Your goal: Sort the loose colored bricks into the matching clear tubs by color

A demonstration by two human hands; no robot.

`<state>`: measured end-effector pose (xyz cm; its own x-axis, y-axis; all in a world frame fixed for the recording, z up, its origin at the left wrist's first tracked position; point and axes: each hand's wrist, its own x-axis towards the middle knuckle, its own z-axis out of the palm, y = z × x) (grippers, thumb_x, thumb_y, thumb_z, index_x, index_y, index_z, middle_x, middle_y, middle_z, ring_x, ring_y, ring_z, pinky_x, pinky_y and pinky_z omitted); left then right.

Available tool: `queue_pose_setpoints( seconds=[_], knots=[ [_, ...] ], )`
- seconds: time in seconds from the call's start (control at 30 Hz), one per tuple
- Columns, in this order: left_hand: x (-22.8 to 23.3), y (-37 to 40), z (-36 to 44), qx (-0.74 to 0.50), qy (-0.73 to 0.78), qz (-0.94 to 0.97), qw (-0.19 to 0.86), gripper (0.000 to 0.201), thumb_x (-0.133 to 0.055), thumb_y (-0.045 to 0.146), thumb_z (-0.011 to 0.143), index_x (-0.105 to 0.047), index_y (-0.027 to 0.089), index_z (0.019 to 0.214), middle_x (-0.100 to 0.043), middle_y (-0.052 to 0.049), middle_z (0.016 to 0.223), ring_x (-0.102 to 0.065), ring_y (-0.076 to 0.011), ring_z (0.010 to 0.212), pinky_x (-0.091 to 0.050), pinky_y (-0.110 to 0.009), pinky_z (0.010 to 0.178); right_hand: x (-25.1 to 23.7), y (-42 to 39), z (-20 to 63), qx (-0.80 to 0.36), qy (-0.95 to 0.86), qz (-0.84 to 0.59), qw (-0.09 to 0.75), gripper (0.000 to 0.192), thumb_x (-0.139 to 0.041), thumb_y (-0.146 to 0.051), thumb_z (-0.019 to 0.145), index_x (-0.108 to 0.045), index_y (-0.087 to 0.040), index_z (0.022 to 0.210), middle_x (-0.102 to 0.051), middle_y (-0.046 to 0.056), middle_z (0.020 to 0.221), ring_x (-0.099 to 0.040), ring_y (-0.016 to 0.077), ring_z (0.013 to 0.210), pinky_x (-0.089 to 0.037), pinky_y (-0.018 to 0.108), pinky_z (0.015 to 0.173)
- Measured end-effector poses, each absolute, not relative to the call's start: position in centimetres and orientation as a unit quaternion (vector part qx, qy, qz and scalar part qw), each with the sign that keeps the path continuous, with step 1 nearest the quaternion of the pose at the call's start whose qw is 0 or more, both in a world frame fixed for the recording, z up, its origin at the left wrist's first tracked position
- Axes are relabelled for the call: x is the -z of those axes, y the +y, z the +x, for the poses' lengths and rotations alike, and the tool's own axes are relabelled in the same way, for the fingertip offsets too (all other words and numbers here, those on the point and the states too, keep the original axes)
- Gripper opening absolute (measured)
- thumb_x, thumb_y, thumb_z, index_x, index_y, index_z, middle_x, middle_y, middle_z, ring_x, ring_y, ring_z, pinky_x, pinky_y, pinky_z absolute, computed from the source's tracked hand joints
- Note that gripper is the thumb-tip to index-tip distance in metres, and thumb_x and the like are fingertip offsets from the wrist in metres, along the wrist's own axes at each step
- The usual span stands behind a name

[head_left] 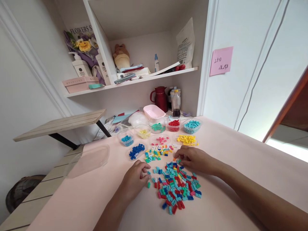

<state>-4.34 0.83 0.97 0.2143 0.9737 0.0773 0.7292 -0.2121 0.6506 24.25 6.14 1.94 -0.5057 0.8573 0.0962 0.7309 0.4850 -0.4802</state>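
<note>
My left hand (136, 178) rests at the left side of a mixed pile of small toy building bricks (178, 183). Its thumb and index finger are apart, with a light blue brick (149, 172) between their tips; a green brick (149, 184) lies just below the thumb. At the top right of the pile is my right hand (192, 158), fingers curved down and thumb apart. Its fingertips are by an orange brick (174, 159), which they seem to touch. Beyond both hands lies a smaller heap of yellow, white and teal bricks (158, 152).
Clear tubs hold sorted bricks: dark blue (136, 151), blue (127, 140), green (158, 127), red (174, 124), turquoise (192, 125), yellow (186, 139). A clear lid (89, 160) lies at left. Behind stand a pink basin (154, 111) and a dark red jug (161, 98), under a shelf (144, 78).
</note>
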Motion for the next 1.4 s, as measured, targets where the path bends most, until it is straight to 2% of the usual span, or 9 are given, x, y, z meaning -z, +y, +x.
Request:
queue_pose_setpoints(
  seconds=[0.17, 0.37, 0.53, 1.03, 1.2, 1.4],
  knots=[
    [-1.1, 0.7, -4.2, -0.243, 0.575, 0.741, 0.245, 0.022, -0.053, 0.021, 0.075, -0.065, 0.023, 0.093, -0.054, -0.001, 0.092, -0.053, -0.0102, 0.066, -0.045, -0.023, 0.067, -2.0, 6.1, 24.2, -0.184, -0.849, -0.468, 0.164, 0.027, -0.058, -0.021, 0.076, -0.067, -0.026, 0.100, -0.063, 0.003, 0.092, -0.059, 0.0170, 0.079, -0.044, 0.027, 0.067],
    [-1.1, 0.6, -3.7, -0.232, 0.597, 0.742, 0.199, 0.010, -0.054, 0.020, 0.075, -0.062, 0.023, 0.079, -0.055, 0.002, 0.085, -0.051, -0.0105, 0.065, -0.039, -0.022, 0.063, -2.2, 6.0, 24.1, -0.179, -0.849, -0.470, 0.162, 0.026, -0.057, -0.021, 0.077, -0.067, -0.027, 0.100, -0.063, 0.003, 0.094, -0.060, 0.0182, 0.081, -0.044, 0.029, 0.070],
    [-1.2, 0.6, -3.4, -0.239, 0.609, 0.733, 0.186, 0.008, -0.053, 0.021, 0.075, -0.060, 0.023, 0.078, -0.056, 0.003, 0.083, -0.052, -0.0105, 0.067, -0.038, -0.022, 0.064, -2.0, 6.1, 24.2, -0.179, -0.851, -0.466, 0.166, 0.026, -0.056, -0.021, 0.077, -0.066, -0.027, 0.100, -0.063, 0.003, 0.096, -0.061, 0.0182, 0.083, -0.044, 0.029, 0.072],
    [-0.5, 0.9, -3.3, -0.314, 0.611, 0.705, 0.175, 0.009, -0.056, 0.021, 0.074, -0.065, 0.022, 0.076, -0.060, 0.003, 0.075, -0.053, -0.0119, 0.064, -0.042, -0.023, 0.062, -1.8, 6.3, 24.3, -0.180, -0.858, -0.456, 0.155, 0.028, -0.056, -0.019, 0.076, -0.066, -0.026, 0.101, -0.063, 0.004, 0.094, -0.061, 0.0192, 0.080, -0.045, 0.029, 0.070],
    [-0.8, 1.1, -3.3, -0.351, 0.605, 0.693, 0.173, 0.011, -0.059, 0.027, 0.074, -0.069, 0.021, 0.076, -0.063, 0.001, 0.074, -0.055, -0.0133, 0.063, -0.044, -0.024, 0.061, -2.0, 6.3, 24.4, -0.189, -0.860, -0.447, 0.158, 0.031, -0.059, -0.020, 0.075, -0.066, -0.026, 0.105, -0.062, 0.005, 0.103, -0.061, 0.0196, 0.085, -0.046, 0.030, 0.075],
    [-1.0, 0.9, -3.3, -0.342, 0.573, 0.703, 0.247, 0.025, -0.053, 0.037, 0.082, -0.072, 0.021, 0.085, -0.067, -0.002, 0.077, -0.059, -0.0150, 0.063, -0.047, -0.024, 0.057, -3.5, 5.9, 25.6, -0.281, -0.854, -0.409, 0.159, 0.029, -0.059, -0.027, 0.081, -0.067, -0.028, 0.109, -0.066, 0.004, 0.101, -0.060, 0.0188, 0.087, -0.047, 0.030, 0.076]
  ],
)
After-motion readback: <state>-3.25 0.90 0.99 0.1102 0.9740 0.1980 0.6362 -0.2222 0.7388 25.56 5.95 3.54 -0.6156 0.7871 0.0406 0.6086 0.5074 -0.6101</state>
